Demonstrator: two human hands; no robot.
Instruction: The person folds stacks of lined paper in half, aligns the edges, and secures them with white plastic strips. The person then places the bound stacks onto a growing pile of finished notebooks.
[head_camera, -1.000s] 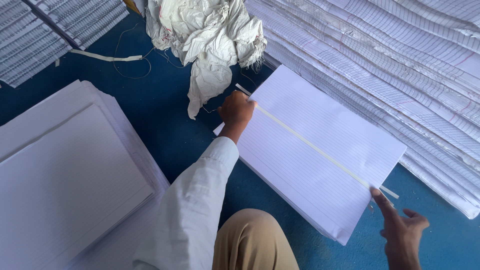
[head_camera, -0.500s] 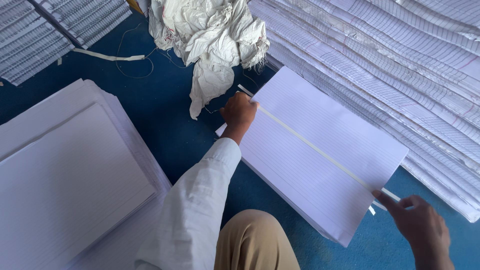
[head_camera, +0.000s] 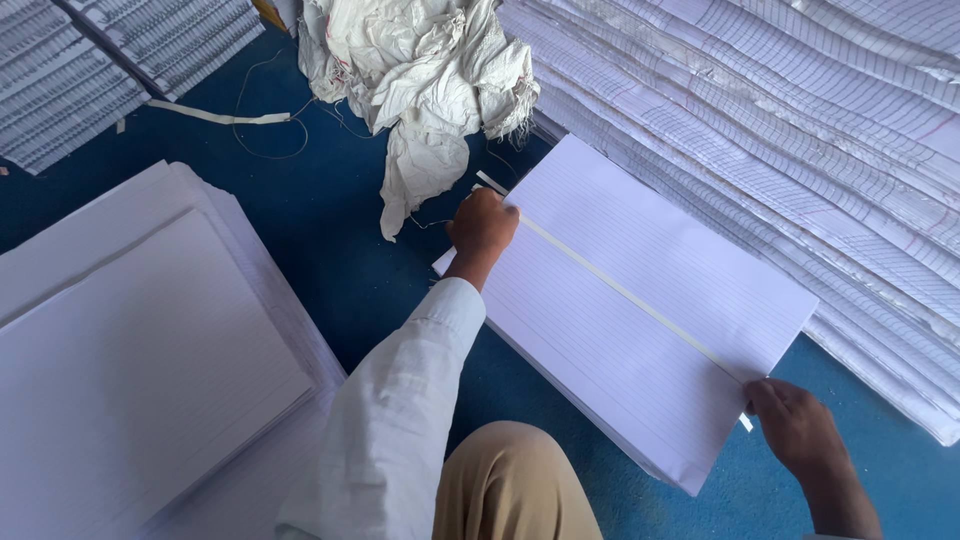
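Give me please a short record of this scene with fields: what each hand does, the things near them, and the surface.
Left hand: left hand presses one end of the white strip at the far edge of the ruled paper stack
Right hand: right hand holds the strip's other end at the stack's near corner
Strip: lies straight across the stack's top sheet
Behind left hand: crumpled white sack
Right side: fanned ruled sheets
Left side: second paper stack
Surface: blue floor

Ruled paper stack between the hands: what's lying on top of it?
A thin white strip runs across the ruled paper stack, its ends hidden under the left hand and right hand. Beneath it: blue floor.
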